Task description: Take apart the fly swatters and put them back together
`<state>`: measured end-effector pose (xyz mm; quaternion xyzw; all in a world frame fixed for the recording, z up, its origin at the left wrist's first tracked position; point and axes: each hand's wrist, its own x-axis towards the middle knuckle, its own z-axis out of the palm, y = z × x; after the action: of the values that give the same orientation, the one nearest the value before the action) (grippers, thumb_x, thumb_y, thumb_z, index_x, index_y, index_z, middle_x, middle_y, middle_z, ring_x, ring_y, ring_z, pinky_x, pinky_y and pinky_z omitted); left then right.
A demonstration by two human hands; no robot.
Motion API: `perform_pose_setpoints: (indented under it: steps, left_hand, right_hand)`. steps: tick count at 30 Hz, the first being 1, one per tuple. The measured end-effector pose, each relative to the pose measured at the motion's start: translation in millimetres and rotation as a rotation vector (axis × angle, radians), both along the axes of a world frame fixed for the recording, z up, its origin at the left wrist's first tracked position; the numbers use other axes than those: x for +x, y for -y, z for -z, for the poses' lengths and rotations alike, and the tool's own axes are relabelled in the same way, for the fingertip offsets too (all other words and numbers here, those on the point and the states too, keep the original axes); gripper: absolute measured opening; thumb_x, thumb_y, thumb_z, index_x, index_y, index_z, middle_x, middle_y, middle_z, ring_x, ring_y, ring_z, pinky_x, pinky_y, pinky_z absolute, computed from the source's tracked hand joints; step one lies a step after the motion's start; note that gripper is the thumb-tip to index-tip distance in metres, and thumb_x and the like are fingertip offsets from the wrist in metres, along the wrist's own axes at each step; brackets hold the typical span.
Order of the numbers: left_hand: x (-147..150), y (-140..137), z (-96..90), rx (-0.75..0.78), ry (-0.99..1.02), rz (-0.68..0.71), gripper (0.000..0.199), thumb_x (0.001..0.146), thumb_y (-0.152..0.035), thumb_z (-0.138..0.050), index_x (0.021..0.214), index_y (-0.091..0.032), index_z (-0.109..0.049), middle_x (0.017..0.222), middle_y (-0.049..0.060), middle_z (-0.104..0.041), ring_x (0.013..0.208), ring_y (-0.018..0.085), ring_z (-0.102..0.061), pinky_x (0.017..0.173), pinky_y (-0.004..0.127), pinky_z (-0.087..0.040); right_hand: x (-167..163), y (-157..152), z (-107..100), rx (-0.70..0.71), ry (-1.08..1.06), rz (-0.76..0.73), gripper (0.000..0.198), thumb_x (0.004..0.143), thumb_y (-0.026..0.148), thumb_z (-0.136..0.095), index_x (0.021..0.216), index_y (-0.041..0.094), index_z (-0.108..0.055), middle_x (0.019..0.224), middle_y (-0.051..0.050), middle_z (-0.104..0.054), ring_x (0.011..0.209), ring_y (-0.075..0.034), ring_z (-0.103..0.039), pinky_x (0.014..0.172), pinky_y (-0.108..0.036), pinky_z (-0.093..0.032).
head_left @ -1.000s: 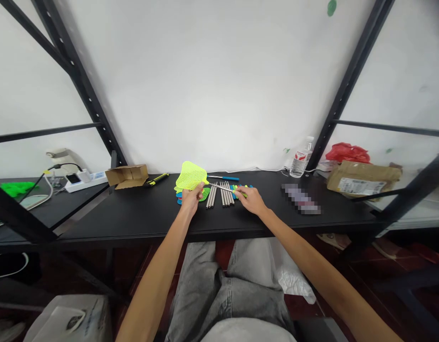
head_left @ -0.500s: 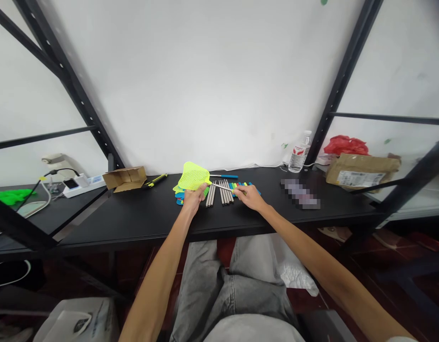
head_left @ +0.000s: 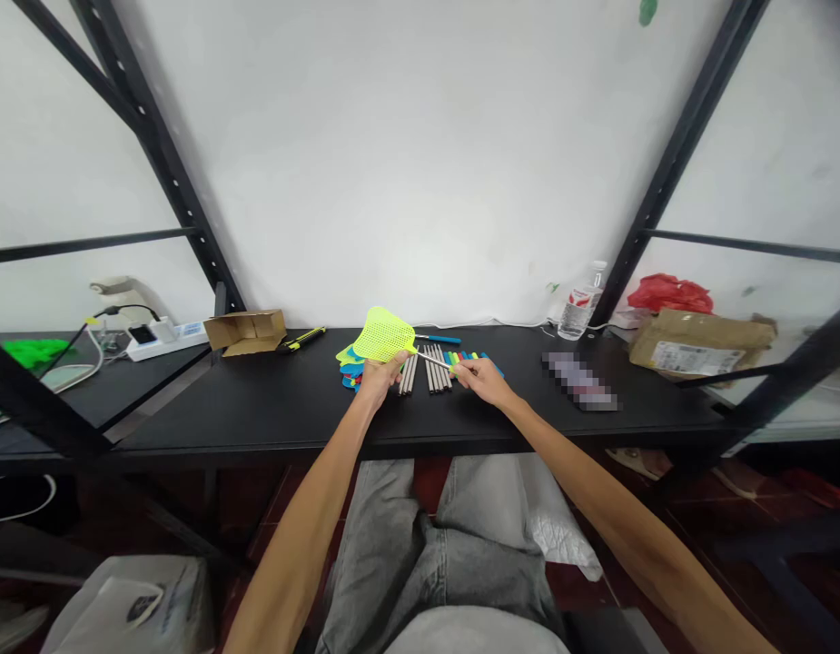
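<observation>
My left hand (head_left: pixel 380 377) is closed on a yellow-green fly swatter (head_left: pixel 384 334) at the base of its perforated head. From that head a thin metal rod runs right to my right hand (head_left: pixel 486 379), whose fingers pinch the handle end. Below and left of the raised head lies a pile of coloured swatter heads (head_left: pixel 349 372). Several metal tubes (head_left: pixel 436 371) are lined up on the table between my hands. Coloured handles (head_left: pixel 469 356) lie behind my right hand, partly covered by it. Further back rests a rod with a blue handle (head_left: pixel 448 340).
On the black table (head_left: pixel 270 409) are an open cardboard box (head_left: pixel 246 334), a black-and-yellow cutter (head_left: pixel 305 339), a water bottle (head_left: pixel 581 304) and a blurred-out item (head_left: pixel 579 381). A taped carton (head_left: pixel 698 343) stands at right. Metal shelf posts (head_left: pixel 692 136) rise at both sides.
The whole view has shifted slightly, so things appear a little further right. Both hands keep their hold on the fly swatter, with little other visible change.
</observation>
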<state>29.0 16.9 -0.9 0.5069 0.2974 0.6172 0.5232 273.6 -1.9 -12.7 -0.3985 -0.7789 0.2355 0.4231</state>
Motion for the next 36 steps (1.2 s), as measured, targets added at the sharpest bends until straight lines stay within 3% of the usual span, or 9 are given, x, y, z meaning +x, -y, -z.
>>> perform_pose_setpoints:
  steps: [4, 8, 12, 16, 21, 24, 28, 33, 36]
  left_hand:
    - [1, -3, -1.1, 0.002, 0.029, -0.066, 0.027, 0.065, -0.035, -0.083, 0.066, -0.016, -0.064, 0.041, -0.008, -0.039, 0.04, 0.005, -0.033, 0.045, 0.022, -0.036]
    - [-2, -6, -2.0, -0.019, 0.144, -0.205, 0.035, 0.066, -0.034, -0.082, 0.053, -0.018, -0.053, 0.037, -0.01, -0.031, 0.038, 0.004, -0.03, 0.045, 0.022, -0.037]
    - [-7, -5, -4.4, -0.058, 0.308, -0.298, 0.04, 0.059, -0.029, -0.085, 0.06, -0.019, -0.047, 0.043, -0.011, -0.038, 0.038, 0.002, -0.027, 0.044, 0.021, -0.036]
    - [-12, -4, -4.9, -0.065, 0.369, -0.368, 0.037, 0.061, -0.033, -0.084, 0.073, -0.018, -0.053, 0.056, -0.008, -0.053, 0.039, 0.002, -0.032, 0.046, 0.021, -0.039]
    - [-12, -4, -0.4, -0.004, 0.092, -0.419, 0.034, 0.072, -0.046, -0.077, 0.068, -0.017, -0.06, 0.049, -0.003, -0.055, 0.038, 0.005, -0.038, 0.046, 0.022, -0.041]
    - [-9, -1, 0.9, 0.03, -0.059, -0.389, 0.036, 0.077, -0.051, -0.071, 0.082, -0.016, -0.064, 0.069, 0.004, -0.07, 0.038, 0.005, -0.039, 0.041, 0.021, -0.037]
    - [-6, 1, 2.2, 0.024, -0.191, -0.389, 0.036, 0.082, -0.051, -0.065, 0.094, -0.017, -0.066, 0.076, 0.005, -0.073, 0.041, 0.007, -0.043, 0.04, 0.021, -0.036]
    - [-6, 2, 6.4, 0.038, -0.28, -0.415, 0.029, 0.085, -0.046, -0.059, 0.09, -0.018, -0.066, 0.069, 0.003, -0.07, 0.041, 0.008, -0.042, 0.04, 0.022, -0.032]
    - [-6, 3, 7.4, 0.052, -0.296, -0.415, 0.028, 0.085, -0.044, -0.057, 0.089, -0.018, -0.066, 0.066, 0.002, -0.069, 0.04, 0.008, -0.04, 0.041, 0.022, -0.031]
  right_hand:
    - [-7, -4, 3, 0.063, 0.016, 0.057, 0.044, 0.096, 0.053, -0.046, 0.087, 0.018, -0.072, 0.061, 0.0, -0.061, 0.056, -0.014, -0.054, 0.058, -0.025, -0.041]
    - [-14, -4, 4, 0.204, 0.098, 0.129, 0.034, 0.09, 0.05, -0.059, 0.106, 0.022, -0.07, 0.081, -0.002, -0.071, 0.068, -0.018, -0.062, 0.069, -0.028, -0.046]
    - [-12, -3, 5, 0.259, 0.085, 0.205, 0.031, 0.091, 0.047, -0.059, 0.105, 0.022, -0.067, 0.084, -0.003, -0.071, 0.07, -0.018, -0.063, 0.068, -0.027, -0.046]
    - [-10, -3, 5, 0.277, 0.11, 0.299, 0.028, 0.09, 0.045, -0.059, 0.102, 0.021, -0.068, 0.076, -0.001, -0.069, 0.065, -0.017, -0.059, 0.066, -0.027, -0.044]
    - [-6, -9, 2, 0.256, 0.178, 0.421, 0.026, 0.093, 0.042, -0.055, 0.103, 0.025, -0.07, 0.086, -0.001, -0.072, 0.073, -0.018, -0.064, 0.069, -0.026, -0.044]
    - [2, -28, -6, 0.174, 0.185, 0.568, 0.025, 0.092, 0.041, -0.055, 0.106, 0.027, -0.071, 0.09, -0.001, -0.074, 0.08, -0.02, -0.067, 0.069, -0.026, -0.043]
    - [7, -63, -17, 0.041, 0.218, 0.728, 0.021, 0.091, 0.038, -0.058, 0.104, 0.027, -0.071, 0.099, -0.002, -0.074, 0.089, -0.022, -0.066, 0.072, -0.028, -0.045]
    - [-1, -89, -14, -0.064, 0.324, 0.748, 0.019, 0.092, 0.033, -0.058, 0.105, 0.028, -0.07, 0.106, -0.004, -0.073, 0.098, -0.023, -0.064, 0.079, -0.03, -0.045]
    - [-9, -97, -12, -0.058, 0.361, 0.74, 0.021, 0.093, 0.035, -0.056, 0.108, 0.029, -0.07, 0.109, -0.004, -0.073, 0.101, -0.024, -0.064, 0.081, -0.031, -0.045]
